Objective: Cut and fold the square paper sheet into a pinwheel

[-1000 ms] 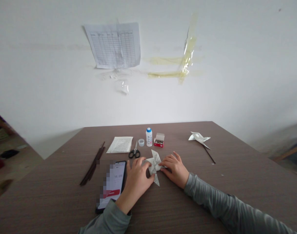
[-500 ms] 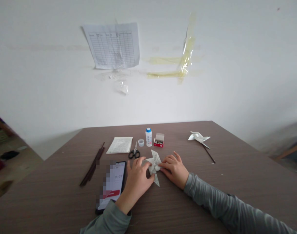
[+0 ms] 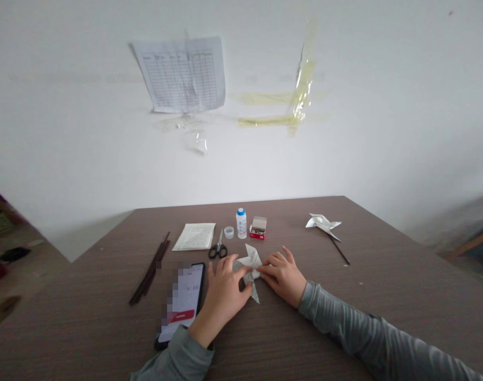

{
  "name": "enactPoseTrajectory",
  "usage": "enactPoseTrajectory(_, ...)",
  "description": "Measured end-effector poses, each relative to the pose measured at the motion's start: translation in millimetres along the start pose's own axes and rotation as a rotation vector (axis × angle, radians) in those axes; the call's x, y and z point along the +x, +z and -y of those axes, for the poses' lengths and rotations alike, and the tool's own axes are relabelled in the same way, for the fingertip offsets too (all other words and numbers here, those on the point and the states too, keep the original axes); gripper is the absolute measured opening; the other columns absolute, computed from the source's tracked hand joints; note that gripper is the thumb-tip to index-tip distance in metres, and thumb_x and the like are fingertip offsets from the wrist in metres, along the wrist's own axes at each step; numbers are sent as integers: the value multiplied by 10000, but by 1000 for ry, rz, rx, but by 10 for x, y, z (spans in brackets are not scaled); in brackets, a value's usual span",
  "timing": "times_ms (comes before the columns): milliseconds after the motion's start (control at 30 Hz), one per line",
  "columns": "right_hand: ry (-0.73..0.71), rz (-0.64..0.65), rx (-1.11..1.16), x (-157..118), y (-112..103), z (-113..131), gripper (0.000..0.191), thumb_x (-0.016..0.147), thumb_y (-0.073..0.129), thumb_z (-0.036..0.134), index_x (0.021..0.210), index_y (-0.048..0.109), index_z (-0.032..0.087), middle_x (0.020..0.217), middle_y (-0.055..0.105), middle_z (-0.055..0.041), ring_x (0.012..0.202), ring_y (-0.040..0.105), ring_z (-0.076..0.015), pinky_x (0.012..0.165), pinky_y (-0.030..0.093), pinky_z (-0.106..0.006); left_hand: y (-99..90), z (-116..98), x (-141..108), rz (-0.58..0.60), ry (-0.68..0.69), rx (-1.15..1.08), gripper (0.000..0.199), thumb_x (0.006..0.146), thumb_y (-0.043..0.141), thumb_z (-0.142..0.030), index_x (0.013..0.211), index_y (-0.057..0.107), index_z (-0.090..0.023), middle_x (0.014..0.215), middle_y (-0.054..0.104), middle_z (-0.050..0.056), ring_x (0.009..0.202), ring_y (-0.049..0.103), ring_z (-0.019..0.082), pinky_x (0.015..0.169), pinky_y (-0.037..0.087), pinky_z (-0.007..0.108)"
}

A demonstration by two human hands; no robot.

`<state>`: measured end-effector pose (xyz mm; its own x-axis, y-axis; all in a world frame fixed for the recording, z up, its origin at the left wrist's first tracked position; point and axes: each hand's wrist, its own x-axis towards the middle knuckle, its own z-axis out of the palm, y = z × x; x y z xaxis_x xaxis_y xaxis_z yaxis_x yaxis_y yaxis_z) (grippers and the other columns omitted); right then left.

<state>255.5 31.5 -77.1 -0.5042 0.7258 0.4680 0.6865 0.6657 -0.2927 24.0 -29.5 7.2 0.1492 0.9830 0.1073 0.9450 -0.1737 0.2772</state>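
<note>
Between my hands a paper pinwheel (image 3: 252, 259) of printed paper lies on the brown table, its pointed blades sticking out toward the back and the front. My left hand (image 3: 227, 286) holds its left side, the index finger reaching toward the centre and the thumb near the front blade. From the right, my right hand (image 3: 284, 276) pinches the pinwheel close to its middle with thumb and index finger. Part of the pinwheel is covered by my fingers. Just behind my left hand lie scissors (image 3: 218, 251) with black handles.
A phone (image 3: 181, 307) lies beside my left forearm, with dark sticks (image 3: 151, 270) further left. Behind are a paper stack (image 3: 194, 236), a small cup (image 3: 229, 232), a blue-capped bottle (image 3: 242, 224) and a red box of pins (image 3: 258, 228). A pinwheel on a stick (image 3: 324, 224) lies right.
My left index finger has moved slightly inward over the pinwheel's centre, and the right fingertips have shifted a little left with a blade. The rest stays put.
</note>
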Motion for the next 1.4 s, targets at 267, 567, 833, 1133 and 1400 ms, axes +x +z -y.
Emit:
enactPoseTrajectory(267,22,20,-19,-4,-30,39,333,1189,790,207,1329,1024,398,1210,981,-112,1275,891,-394,1446,508,-902,-59,-70,-6,53,-42,40,421,1104,891,-218,1474,1002,-386,1868,767,138,1803,644,475,1545,404,860)
enactPoseTrajectory(567,74,74,-35,33,-132,140,347,1176,809,188,1332,1024,410,1248,988,-99,1313,894,-394,1472,482,-894,-112,-99,-13,87,-44,49,444,1124,848,-200,1512,990,-364,1897,737,166,1829,615,481,1544,385,875)
enactPoseTrajectory(833,115,113,-28,62,-193,205,353,1175,795,181,1325,1022,406,1280,986,-99,1350,884,-398,1490,459,-892,-119,-95,0,115,-49,57,472,1124,842,-209,1542,974,-383,1916,719,155,1843,599,487,1531,399,887)
enactPoseTrajectory(1133,109,128,-45,57,-221,221,339,1209,770,192,1358,1012,375,1298,990,-98,1365,880,-367,1504,448,-883,-73,-69,5,99,-52,47,533,1107,859,-205,1605,934,-380,1971,662,162,1860,584,466,1551,375,860)
enactPoseTrajectory(1400,116,127,-22,57,-199,192,332,1207,772,223,1351,1017,394,1303,993,-106,1368,884,-400,1511,435,-891,-111,-103,11,145,-61,48,557,1111,856,-186,1610,938,-420,2005,630,146,1896,537,494,1541,358,911)
